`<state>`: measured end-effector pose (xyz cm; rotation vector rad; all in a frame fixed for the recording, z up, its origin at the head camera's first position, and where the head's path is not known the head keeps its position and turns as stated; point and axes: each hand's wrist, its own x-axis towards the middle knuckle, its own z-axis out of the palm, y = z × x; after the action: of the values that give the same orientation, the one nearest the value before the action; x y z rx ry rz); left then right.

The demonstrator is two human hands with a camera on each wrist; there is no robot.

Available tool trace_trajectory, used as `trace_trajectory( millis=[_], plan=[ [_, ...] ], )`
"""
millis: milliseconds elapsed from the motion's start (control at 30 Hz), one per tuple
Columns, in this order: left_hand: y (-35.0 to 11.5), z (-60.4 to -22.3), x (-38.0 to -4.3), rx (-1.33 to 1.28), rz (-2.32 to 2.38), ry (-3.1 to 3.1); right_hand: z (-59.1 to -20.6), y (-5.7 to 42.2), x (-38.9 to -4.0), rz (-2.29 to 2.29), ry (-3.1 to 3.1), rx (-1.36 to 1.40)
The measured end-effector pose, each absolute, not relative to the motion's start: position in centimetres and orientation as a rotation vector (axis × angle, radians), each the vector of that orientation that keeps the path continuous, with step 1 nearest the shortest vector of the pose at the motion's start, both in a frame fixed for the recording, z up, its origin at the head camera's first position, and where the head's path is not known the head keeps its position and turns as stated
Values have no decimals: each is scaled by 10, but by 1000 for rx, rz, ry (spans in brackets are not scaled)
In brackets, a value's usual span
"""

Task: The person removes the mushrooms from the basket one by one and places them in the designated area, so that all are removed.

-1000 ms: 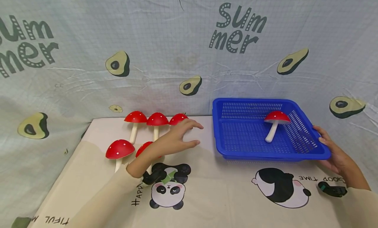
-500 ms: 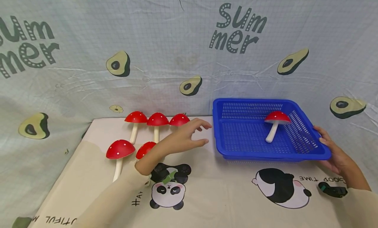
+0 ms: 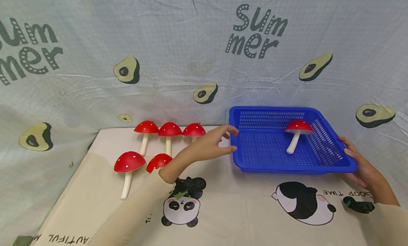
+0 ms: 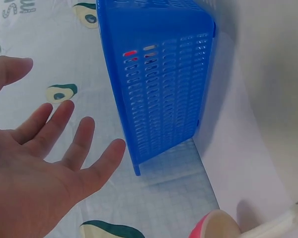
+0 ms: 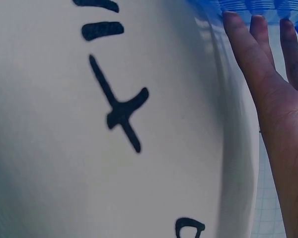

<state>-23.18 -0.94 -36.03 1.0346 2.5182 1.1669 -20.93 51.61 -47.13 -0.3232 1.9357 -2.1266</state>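
Observation:
A blue plastic basket (image 3: 264, 168) stands at the back right of the table, with one red-capped toy mushroom (image 3: 299, 127) lying inside. My left hand (image 3: 211, 144) is beside the basket's left rim, thumb and fingers spread apart and holding nothing. In the left wrist view, a gap shows between the left hand (image 4: 44, 168) and the basket (image 4: 164, 94). At the right rim, my right hand (image 3: 363, 168) holds the basket, thumb side at the rim. In the right wrist view, fingertips of the right hand (image 5: 283, 89) touch the basket's underside (image 5: 258, 6).
Several more toy mushrooms lie on the left of the table, among them a front one (image 3: 129, 162) and a back one (image 3: 170, 129). My left forearm partly covers another mushroom (image 3: 158, 161). A printed cloth wall (image 3: 172, 54) rises behind the table.
My left hand has moved right, from over the mushrooms to the basket's left rim, uncovering a back mushroom. The right hand and the basket have stayed in place.

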Motion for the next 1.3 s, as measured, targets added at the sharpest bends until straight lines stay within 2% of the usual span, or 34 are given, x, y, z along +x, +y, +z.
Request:
trace_trajectory(
  millis=[1300],
  plan=[
    [43,-348,-275,1092,1190,2409,-472,518,-210,-2133,1920,-307]
  ],
)
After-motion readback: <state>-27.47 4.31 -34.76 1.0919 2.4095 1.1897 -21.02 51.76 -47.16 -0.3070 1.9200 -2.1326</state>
